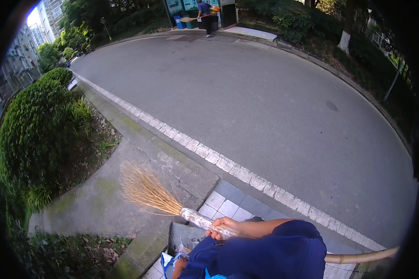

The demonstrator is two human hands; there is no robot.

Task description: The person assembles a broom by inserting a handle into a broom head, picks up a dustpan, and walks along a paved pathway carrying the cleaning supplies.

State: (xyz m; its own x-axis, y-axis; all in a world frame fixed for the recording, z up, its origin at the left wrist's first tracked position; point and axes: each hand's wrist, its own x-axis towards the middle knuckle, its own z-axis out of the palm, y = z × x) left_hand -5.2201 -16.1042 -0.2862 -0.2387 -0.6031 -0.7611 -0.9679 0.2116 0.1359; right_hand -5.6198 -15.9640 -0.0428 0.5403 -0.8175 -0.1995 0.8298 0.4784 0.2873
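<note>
My right hand [224, 228] is wrapped around the pale, plastic-wrapped binding of a straw broom [150, 189]. The broom's yellow bristles fan out to the left above the concrete path. A bamboo pole [362, 257] sticks out to the right from behind my dark blue sleeve. At the lower edge a patch of skin, apparently my left hand [179, 268], shows beside a blue and white piece of material [165, 261]; its fingers are hidden. Just below the broom's binding is a grey dustpan [176, 236] with bits of litter in it.
A grey road [246, 102] runs beyond a white stone kerb line [226, 163]. Rounded bushes [35, 135] and a planted bed lie on the left. White and grey tiles [228, 209] are near me. Far off, a person [204, 13] with a broom stands by bins [191, 23].
</note>
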